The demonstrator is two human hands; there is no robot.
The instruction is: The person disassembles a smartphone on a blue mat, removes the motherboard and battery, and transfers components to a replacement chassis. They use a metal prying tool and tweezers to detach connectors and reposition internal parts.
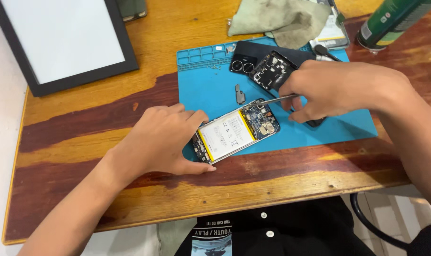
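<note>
Left hand [165, 140] cupped gripping opened phone [235, 130], right hand [336, 87] pinching tweezers [277, 99]

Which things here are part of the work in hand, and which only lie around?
In use: opened phone, steadied by left hand; metal tool in right hand; blue mat.
Lying about: cloth, green can, framed white panel.

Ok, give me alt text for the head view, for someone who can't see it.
The left hand steadies an opened phone with its white battery exposed, on a blue mat, while the right hand holds a thin metal tool to its upper end. A detached black cover, a cloth and a green can lie behind.
</note>
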